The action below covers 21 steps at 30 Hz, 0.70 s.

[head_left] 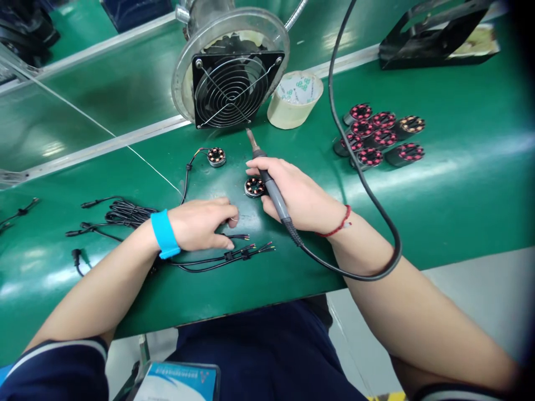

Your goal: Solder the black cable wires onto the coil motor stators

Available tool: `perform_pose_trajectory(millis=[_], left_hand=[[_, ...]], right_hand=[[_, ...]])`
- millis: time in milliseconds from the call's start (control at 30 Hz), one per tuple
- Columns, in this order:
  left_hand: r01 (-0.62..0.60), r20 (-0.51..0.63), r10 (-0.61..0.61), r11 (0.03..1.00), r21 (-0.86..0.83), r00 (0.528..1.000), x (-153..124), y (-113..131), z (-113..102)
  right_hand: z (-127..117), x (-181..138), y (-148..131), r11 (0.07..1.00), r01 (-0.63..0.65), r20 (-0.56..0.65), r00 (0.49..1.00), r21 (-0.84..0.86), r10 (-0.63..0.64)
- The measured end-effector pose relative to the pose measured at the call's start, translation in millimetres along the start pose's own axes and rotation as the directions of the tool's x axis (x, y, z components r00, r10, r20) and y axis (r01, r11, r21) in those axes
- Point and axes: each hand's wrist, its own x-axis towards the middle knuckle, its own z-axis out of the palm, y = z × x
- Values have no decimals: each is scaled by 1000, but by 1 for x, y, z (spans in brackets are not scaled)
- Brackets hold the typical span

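Note:
My right hand (298, 195) is closed round a soldering iron (271, 186), whose tip points up and away toward the fan. Just left of that hand a small round coil part (254, 187) lies on the green bench. My left hand (203, 224), with a blue wristband, has its fingers curled and pinched over thin black wires (234, 236) whose bare ends point right. A second round coil part (216, 157) with a black lead attached lies farther back.
A fume-extractor fan (232, 89) stands behind the work spot, a tape roll (295, 100) beside it. Several red-wound coil parts (378, 136) sit grouped at right. A bundle of black cables (125, 214) lies at left. The iron's cord (359, 184) loops over my right forearm.

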Motion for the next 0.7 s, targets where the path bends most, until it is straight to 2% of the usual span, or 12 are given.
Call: perform_pose_trajectory(millis=[67,100,167,233,300,367,433,533,700], left_hand=[[-2,64,-5,994,110,998,-1,2,3],[-1,45,-5,992,124,999,0,1,4],[11,-83,-5,997,81,997,4,-2,4],[35,-269,-55,996,-78,962,9,-7,2],[32,-357,-161,940,-340,920,12,-11,0],[5,-351,-248,824,-567,903,13,-12,-2],[-31,-334,-269,735,-678,903,13,-11,-3],[-49,-323,-264,701,-712,909,11,-8,-3],[-40,-265,-227,684,-729,937,11,-5,-5]], right_hand=[[-1,0,-2,999,-7,-26,1000,41,8],[-2,0,-4,998,-16,-50,999,57,18],[-2,0,-9,995,-49,-105,993,91,58],[-2,1,-14,984,-102,-151,981,148,124],[0,1,-17,956,-154,-178,963,250,202],[3,3,-20,909,-173,-201,944,379,263],[7,5,-22,851,-162,-220,926,500,306],[13,8,-24,763,-138,-217,913,631,345],[14,10,-27,654,-131,-139,929,745,344]])
